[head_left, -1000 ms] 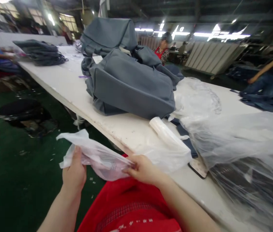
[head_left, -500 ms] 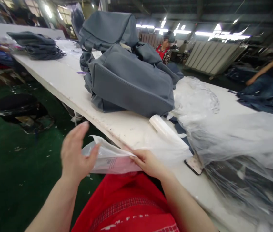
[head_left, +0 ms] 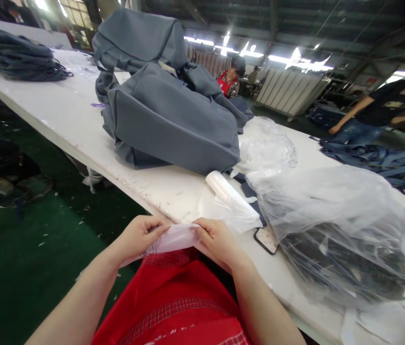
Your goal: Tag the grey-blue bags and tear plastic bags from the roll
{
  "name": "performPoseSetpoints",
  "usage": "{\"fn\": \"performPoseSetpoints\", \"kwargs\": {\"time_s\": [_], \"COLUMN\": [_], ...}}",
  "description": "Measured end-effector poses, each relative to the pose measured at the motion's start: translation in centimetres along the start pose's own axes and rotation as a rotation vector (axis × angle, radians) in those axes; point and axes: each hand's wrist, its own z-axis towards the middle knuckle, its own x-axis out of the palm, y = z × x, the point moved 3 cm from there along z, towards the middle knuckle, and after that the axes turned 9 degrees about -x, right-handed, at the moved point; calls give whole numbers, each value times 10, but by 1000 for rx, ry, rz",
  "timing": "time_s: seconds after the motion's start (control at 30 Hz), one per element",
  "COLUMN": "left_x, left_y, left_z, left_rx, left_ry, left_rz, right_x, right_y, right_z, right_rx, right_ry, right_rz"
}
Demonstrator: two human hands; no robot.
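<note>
Both my hands hold one thin translucent plastic bag [head_left: 177, 238] close to my red apron, at the near edge of the long white table [head_left: 73, 120]. My left hand [head_left: 138, 236] pinches its left end and my right hand [head_left: 216, 239] pinches its right end; the two hands are close together. Just beyond them on the table lies a roll of plastic bags [head_left: 226, 191] and a phone [head_left: 267, 238]. A pile of grey bags [head_left: 166, 110] sits farther back on the table.
To the right lies a large clear plastic sheet [head_left: 335, 215] over dark goods. Folded dark fabric [head_left: 19, 57] is stacked at the table's far left. Blue straps [head_left: 385, 163] lie at the far right, where a person in black [head_left: 385, 105] leans in. Another person sits behind the grey bags. Green floor lies left.
My left hand came back from an open lift to pinch the bag next to my right hand. The bag is now gathered narrow between both hands. The view shifted right.
</note>
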Motion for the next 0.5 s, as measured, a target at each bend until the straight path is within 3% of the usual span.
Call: {"fn": "performPoseSetpoints", "kwargs": {"time_s": [0.17, 0.4, 0.5], "left_x": [-2, 6, -5], "left_y": [10, 7, 16], "left_z": [-3, -4, -4], "left_rx": [-26, -38, -64], "left_ry": [-159, -201, -263], "left_rz": [-17, 53, 42], "right_x": [5, 14, 4], "right_y": [-4, 0, -11], "right_z": [1, 0, -4], "right_rx": [13, 18, 59], "right_ry": [-27, -111, -224], "right_rz": [-10, -38, 42]}}
